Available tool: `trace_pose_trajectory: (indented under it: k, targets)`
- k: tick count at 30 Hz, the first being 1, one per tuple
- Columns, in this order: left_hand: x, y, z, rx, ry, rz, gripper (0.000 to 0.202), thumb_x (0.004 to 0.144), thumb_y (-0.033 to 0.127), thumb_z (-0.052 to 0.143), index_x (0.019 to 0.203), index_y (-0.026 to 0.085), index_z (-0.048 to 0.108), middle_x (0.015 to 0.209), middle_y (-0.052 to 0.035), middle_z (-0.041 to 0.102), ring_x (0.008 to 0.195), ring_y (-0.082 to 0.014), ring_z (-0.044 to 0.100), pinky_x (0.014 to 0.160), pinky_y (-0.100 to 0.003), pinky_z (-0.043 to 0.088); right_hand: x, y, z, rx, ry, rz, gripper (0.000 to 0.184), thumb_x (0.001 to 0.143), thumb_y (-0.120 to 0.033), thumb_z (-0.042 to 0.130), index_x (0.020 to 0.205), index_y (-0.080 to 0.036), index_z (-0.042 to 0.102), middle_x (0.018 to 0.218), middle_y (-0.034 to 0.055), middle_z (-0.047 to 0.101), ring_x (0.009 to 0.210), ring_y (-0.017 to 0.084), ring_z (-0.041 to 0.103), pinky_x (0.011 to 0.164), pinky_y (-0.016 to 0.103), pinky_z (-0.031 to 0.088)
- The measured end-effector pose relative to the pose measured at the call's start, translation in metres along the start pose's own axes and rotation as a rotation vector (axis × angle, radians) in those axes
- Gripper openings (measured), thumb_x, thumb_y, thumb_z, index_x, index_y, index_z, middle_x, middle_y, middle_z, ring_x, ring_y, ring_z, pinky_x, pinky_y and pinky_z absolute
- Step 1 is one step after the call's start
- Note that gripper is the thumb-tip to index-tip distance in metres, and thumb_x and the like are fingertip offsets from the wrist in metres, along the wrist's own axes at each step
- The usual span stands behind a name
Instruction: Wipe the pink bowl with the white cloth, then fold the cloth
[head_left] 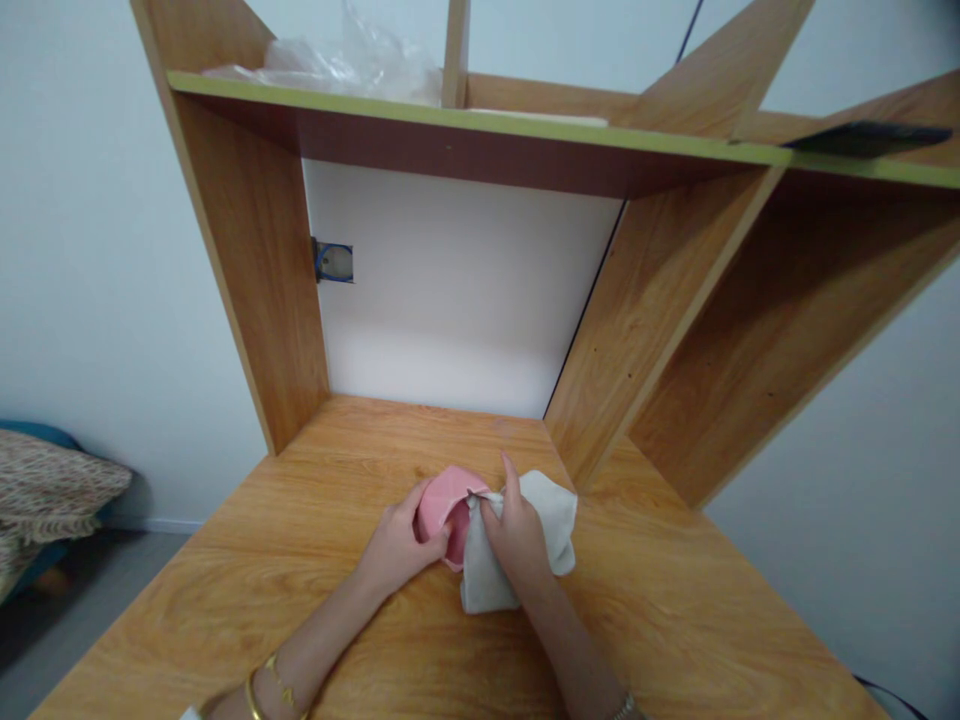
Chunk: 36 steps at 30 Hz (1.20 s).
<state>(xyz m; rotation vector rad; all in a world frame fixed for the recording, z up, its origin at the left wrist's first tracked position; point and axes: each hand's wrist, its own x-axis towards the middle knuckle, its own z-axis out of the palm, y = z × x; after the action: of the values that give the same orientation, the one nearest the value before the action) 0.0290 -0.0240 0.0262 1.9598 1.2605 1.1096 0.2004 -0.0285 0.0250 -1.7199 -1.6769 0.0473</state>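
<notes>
Your left hand [397, 545] is closed around the pink bowl [441, 500], which is tipped on its side just above the wooden desk [300, 610], near its middle. Your right hand [516, 538] grips a pale cloth [556, 518], fingers curled, pressing it against the bowl's rim. The cloth's loose end rests on the desk. A clear plastic bag [360, 62] lies on the upper shelf [525, 126].
</notes>
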Motion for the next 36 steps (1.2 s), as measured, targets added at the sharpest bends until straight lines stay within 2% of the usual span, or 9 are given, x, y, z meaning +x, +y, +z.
trace_pose_trajectory:
  k: [4, 6, 8, 12, 16, 21, 26, 31, 36]
  targets:
    - [0.001, -0.001, 0.001, -0.056, -0.012, -0.027, 0.055, 0.071, 0.032, 0.056, 0.123, 0.016, 0.044, 0.096, -0.0067, 0.064, 0.075, -0.0173, 0.06, 0.068, -0.028, 0.048, -0.001, 0.0, 0.001, 0.046, 0.041, -0.034, 0.061, 0.082, -0.026, 0.037, 0.137, -0.011, 0.019, 0.088, 0.0115, 0.065, 0.077, 0.023, 0.062, 0.065, 0.03, 0.046]
    - [0.003, 0.0, 0.001, -0.126, -0.005, -0.052, 0.056, 0.074, 0.036, 0.055, 0.123, 0.015, 0.04, 0.082, -0.0033, 0.064, 0.057, -0.0122, 0.055, 0.054, -0.023, 0.045, -0.002, -0.001, 0.001, 0.067, 0.047, -0.003, 0.06, 0.083, -0.028, 0.035, 0.137, -0.009, 0.019, 0.082, 0.0108, 0.066, 0.072, 0.023, 0.062, 0.062, 0.03, 0.045]
    - [0.004, 0.002, 0.001, -0.196, 0.022, -0.056, 0.06, 0.074, 0.04, 0.055, 0.125, 0.014, 0.036, 0.081, -0.0028, 0.062, 0.05, -0.0093, 0.05, 0.047, -0.021, 0.041, -0.002, -0.003, 0.001, 0.1, 0.043, 0.052, 0.059, 0.084, -0.029, 0.033, 0.137, -0.008, 0.019, 0.079, 0.0102, 0.066, 0.067, 0.023, 0.062, 0.059, 0.03, 0.045]
    - [0.003, 0.006, 0.001, -0.291, 0.004, -0.02, 0.069, 0.071, 0.042, 0.06, 0.127, 0.014, 0.03, 0.095, -0.0071, 0.06, 0.063, -0.0128, 0.056, 0.054, -0.022, 0.045, -0.003, -0.008, 0.003, 0.191, 0.054, 0.14, 0.056, 0.085, -0.031, 0.031, 0.136, -0.01, 0.024, 0.088, 0.0123, 0.066, 0.073, 0.022, 0.063, 0.059, 0.027, 0.045]
    - [0.0, 0.01, 0.004, -0.313, -0.025, -0.025, 0.061, 0.072, 0.039, 0.059, 0.123, 0.014, 0.034, 0.092, -0.0065, 0.061, 0.078, -0.0174, 0.059, 0.063, -0.024, 0.048, -0.004, -0.012, 0.004, 0.242, 0.029, 0.151, 0.055, 0.085, -0.03, 0.029, 0.136, -0.009, 0.023, 0.089, 0.0121, 0.066, 0.076, 0.021, 0.063, 0.061, 0.026, 0.045]
    - [0.001, 0.006, 0.005, -0.254, 0.018, -0.051, 0.053, 0.071, 0.033, 0.058, 0.117, 0.015, 0.04, 0.091, -0.0053, 0.062, 0.07, -0.0146, 0.059, 0.061, -0.023, 0.048, 0.0, -0.009, -0.002, 0.045, 0.028, 0.161, 0.063, 0.081, -0.033, 0.04, 0.137, -0.011, 0.02, 0.066, 0.0037, 0.062, 0.06, 0.021, 0.06, 0.053, 0.026, 0.041]
    - [0.001, 0.0, 0.006, -0.169, 0.018, -0.029, 0.052, 0.068, 0.03, 0.059, 0.117, 0.015, 0.046, 0.097, -0.0075, 0.063, 0.079, -0.0175, 0.06, 0.07, -0.026, 0.049, 0.002, -0.004, -0.005, 0.007, 0.058, 0.035, 0.068, 0.077, -0.028, 0.044, 0.138, -0.015, 0.016, 0.074, 0.0027, 0.061, 0.066, 0.02, 0.059, 0.059, 0.027, 0.042]
    - [0.0, 0.002, 0.002, -0.127, 0.009, -0.041, 0.054, 0.068, 0.031, 0.059, 0.118, 0.015, 0.046, 0.105, -0.009, 0.062, 0.089, -0.0198, 0.06, 0.078, -0.029, 0.048, 0.001, -0.003, -0.001, -0.019, -0.011, 0.067, 0.066, 0.078, -0.028, 0.044, 0.137, -0.012, 0.019, 0.078, 0.0069, 0.063, 0.07, 0.023, 0.061, 0.06, 0.029, 0.043]
    - [0.001, 0.004, -0.002, -0.126, -0.009, -0.006, 0.052, 0.07, 0.032, 0.057, 0.118, 0.016, 0.047, 0.109, -0.0088, 0.06, 0.093, -0.0202, 0.058, 0.082, -0.03, 0.046, -0.002, -0.002, 0.004, 0.117, -0.069, 0.072, 0.06, 0.079, -0.021, 0.039, 0.135, -0.011, 0.022, 0.074, 0.007, 0.065, 0.067, 0.021, 0.062, 0.06, 0.027, 0.044]
